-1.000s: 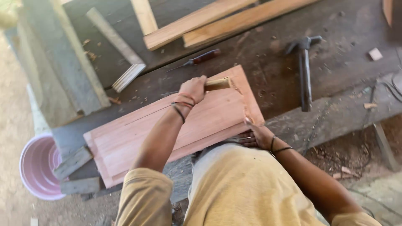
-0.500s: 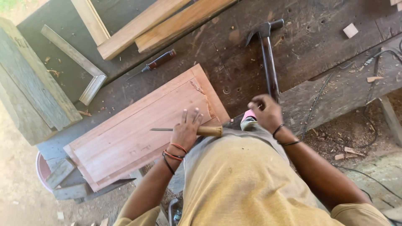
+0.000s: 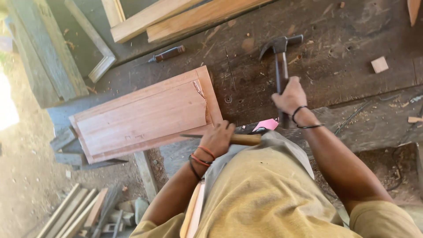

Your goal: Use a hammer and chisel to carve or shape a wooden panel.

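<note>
Hammer (image 3: pixel 280 53) on dark plank workbench (image 3: pixel 343 39)

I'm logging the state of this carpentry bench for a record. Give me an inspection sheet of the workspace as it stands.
Surface: dark, worn wooden workbench, chips and sawdust scattered.
Job's things: reddish wooden panel flat at the bench edge, chipped near its right end; chisel; claw hammer.
Clutter: screwdriver, small wood block, pale planks, pink item.
Hands: left hand grips the chisel; right hand grips the hammer handle.
Cables: dark cord across the bench.
Surroundings: dirt ground, wood offcuts at lower left.
</note>
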